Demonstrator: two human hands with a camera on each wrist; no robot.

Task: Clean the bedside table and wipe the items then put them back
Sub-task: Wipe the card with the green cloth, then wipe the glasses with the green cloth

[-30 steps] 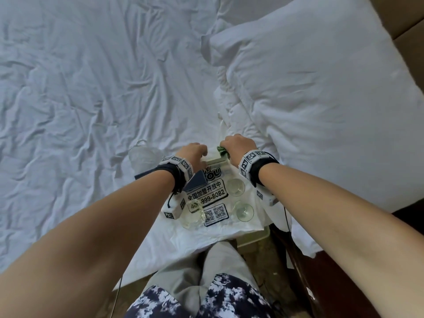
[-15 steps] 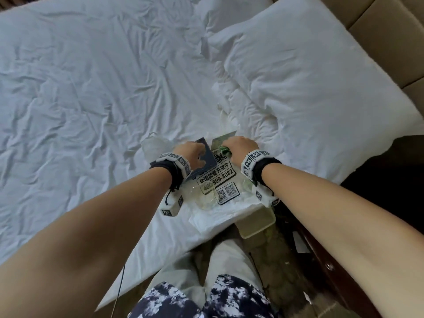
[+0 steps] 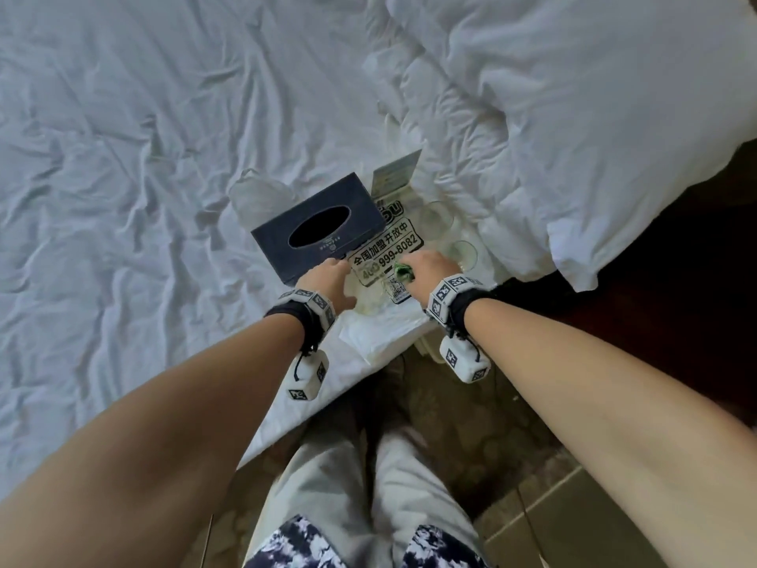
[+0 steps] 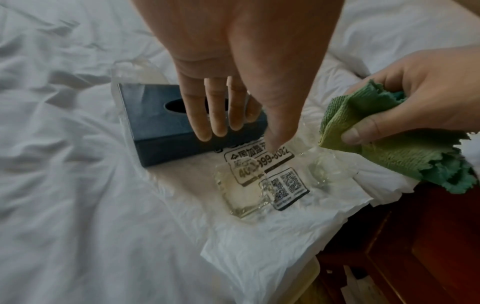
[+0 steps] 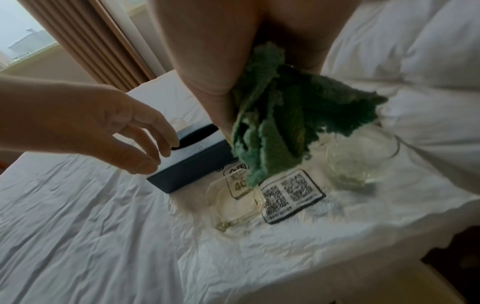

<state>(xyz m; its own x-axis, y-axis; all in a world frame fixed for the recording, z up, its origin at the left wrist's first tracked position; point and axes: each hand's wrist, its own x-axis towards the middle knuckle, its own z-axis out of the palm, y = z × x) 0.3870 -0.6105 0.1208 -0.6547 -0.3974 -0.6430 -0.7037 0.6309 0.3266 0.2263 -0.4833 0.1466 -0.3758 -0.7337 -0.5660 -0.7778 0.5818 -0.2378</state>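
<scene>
At frame centre our left hand [image 3: 332,276] hovers with fingers loose and empty over the near end of the dark tissue box [image 3: 319,225], which sits on the white bedsheet [image 3: 123,198]. Our right hand [image 3: 432,266] grips the green cloth [image 4: 384,139]. The box looks light and stiff, so we'd take it by its long sides; the glass ashtray [image 5: 235,207] beside it looks slippery and fragile.

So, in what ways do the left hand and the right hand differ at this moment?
The left hand is open, its fingers straight above the dark tissue box and holding nothing; the right hand grips a green cloth. The left hand is over the box; the right hand is over the glass items. Both wear marker wristbands.
</scene>
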